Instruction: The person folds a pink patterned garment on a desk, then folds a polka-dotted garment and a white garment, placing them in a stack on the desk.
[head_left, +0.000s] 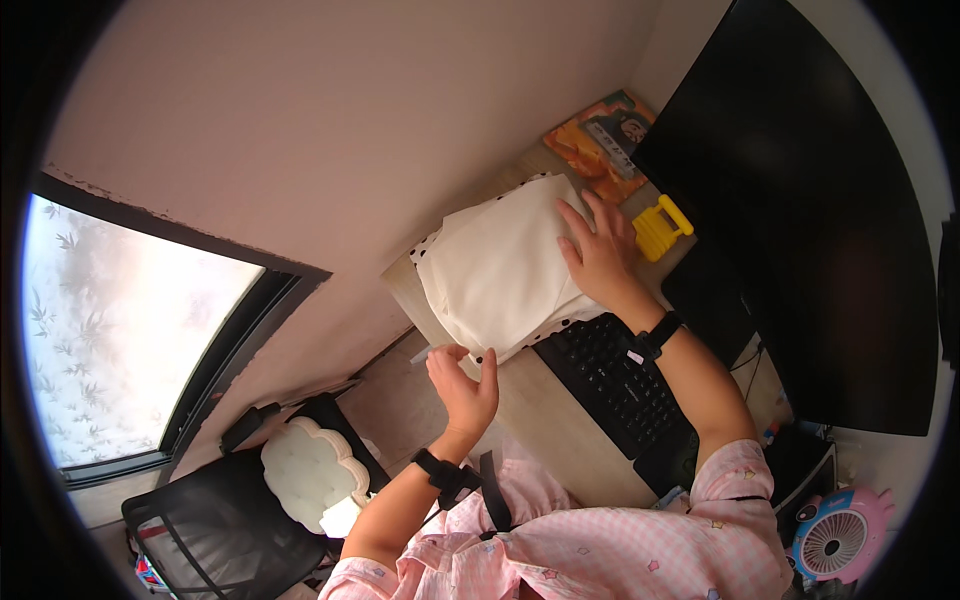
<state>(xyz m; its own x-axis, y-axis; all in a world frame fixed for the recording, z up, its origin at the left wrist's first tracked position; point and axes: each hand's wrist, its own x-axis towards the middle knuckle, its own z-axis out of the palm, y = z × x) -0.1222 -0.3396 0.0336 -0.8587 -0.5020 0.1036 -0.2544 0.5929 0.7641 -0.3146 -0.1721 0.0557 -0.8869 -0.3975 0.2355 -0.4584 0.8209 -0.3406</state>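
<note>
A folded white cloth (502, 262) with black-dotted fabric showing around its edges lies on a desk beside the wall. My right hand (604, 255) rests on the cloth's right part, fingers spread. Near the lower left edge of the cloth is my left hand (465, 390), palm partly turned up, thumb and fingers apart, with nothing seen between them. Whether its fingertips touch the cloth cannot be told.
A black keyboard (615, 382) sits right below the cloth. Beyond stand a yellow plastic object (662, 229), a colourful book (604, 142) and a large black monitor (795, 217). A black chair (225, 517) with a pale scalloped cushion (311, 472) is at left, a pink fan (836, 540) lower right.
</note>
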